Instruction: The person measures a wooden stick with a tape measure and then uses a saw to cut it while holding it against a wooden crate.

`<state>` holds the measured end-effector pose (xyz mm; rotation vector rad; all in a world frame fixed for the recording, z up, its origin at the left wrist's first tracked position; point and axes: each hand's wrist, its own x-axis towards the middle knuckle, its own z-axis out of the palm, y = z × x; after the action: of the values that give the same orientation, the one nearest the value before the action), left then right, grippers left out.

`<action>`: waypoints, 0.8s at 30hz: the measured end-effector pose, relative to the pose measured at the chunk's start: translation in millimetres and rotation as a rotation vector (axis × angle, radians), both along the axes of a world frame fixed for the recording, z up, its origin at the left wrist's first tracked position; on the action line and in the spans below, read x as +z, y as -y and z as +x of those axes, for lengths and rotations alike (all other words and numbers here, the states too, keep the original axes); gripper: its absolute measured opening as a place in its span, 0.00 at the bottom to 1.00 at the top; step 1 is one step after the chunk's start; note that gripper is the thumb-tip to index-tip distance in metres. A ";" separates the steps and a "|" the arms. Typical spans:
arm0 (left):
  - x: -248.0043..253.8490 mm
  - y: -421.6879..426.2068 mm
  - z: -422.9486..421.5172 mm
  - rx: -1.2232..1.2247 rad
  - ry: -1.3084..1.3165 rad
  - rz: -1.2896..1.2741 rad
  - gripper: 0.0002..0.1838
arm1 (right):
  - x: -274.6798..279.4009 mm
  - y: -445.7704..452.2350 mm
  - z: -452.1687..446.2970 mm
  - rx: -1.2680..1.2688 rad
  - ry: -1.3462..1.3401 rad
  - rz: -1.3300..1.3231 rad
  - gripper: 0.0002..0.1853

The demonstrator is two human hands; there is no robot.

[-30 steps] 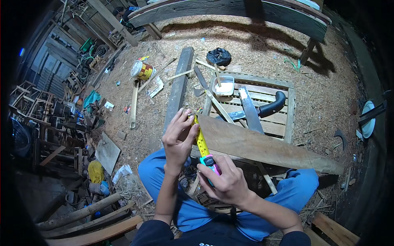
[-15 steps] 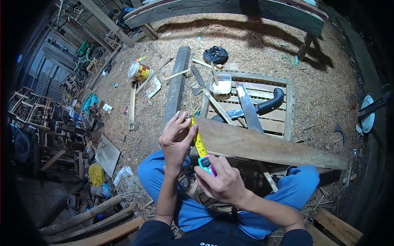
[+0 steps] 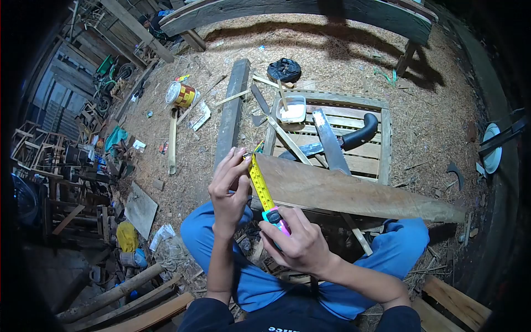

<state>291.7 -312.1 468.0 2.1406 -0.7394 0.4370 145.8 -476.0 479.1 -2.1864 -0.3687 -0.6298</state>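
Keeping the tape measure (image 3: 261,189) drawn out beside the left end of the board (image 3: 343,191), we are barely shifting it, so the measuring seems to be holding steady. Our left hand (image 3: 228,191) is closing lightly at the tip; our right hand (image 3: 297,238) is gripping the case (image 3: 275,217) firmly. The yellow blade (image 3: 255,176) is showing black markings, its turquoise-and-pink case peeking out.

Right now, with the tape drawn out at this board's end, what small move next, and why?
I'd probably steady the tip of the yellow blade at the board corner with your left hand: those fingers are already there, the blade runs along the board's end, and your right hand holds the case.
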 end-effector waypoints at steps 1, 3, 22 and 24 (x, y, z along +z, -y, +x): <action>0.2 -0.7 -0.3 -0.001 0.005 0.011 0.18 | 0.2 -0.4 0.0 0.001 0.004 0.008 0.18; 0.0 -1.0 -1.7 0.002 0.001 0.009 0.18 | 1.8 0.0 -0.9 0.003 -0.002 0.003 0.18; -5.1 -3.2 -3.5 0.005 -0.018 -0.041 0.18 | -2.4 -6.2 1.9 -0.005 0.027 0.222 0.16; -6.6 -3.3 -2.9 0.001 -0.017 -0.060 0.19 | 3.0 -9.5 -2.0 -0.011 0.023 0.155 0.16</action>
<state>288.7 -308.8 461.5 2.0859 -0.7072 0.4352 143.8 -466.5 482.1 -2.0361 -0.3099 -0.6684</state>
